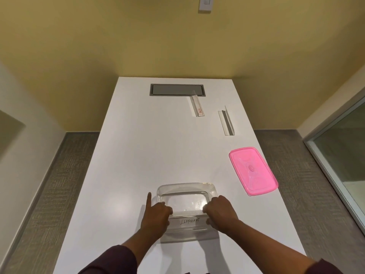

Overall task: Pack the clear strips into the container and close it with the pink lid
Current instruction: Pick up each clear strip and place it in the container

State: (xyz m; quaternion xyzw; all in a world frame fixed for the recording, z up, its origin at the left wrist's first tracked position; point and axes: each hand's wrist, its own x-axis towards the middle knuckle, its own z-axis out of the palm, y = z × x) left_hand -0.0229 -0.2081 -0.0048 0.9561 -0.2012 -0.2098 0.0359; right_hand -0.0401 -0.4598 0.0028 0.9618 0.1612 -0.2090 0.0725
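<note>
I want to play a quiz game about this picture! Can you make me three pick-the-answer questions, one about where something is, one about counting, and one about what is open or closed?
1. Where is the pink lid?
A. On the container
B. On the table, right of the container
C. On the floor

2. How many clear strips lie on the table?
A. Two
B. Four
C. None

3. How is the container right now?
A. Closed
B. Open, with nothing seen inside
C. Open and full of strips

Answers:
1. B, the lid lies flat near the table's right edge.
2. A, one strip and another strip lie at the far end.
3. B, the left hand and right hand grip its near side, and no lid is on it.
</note>
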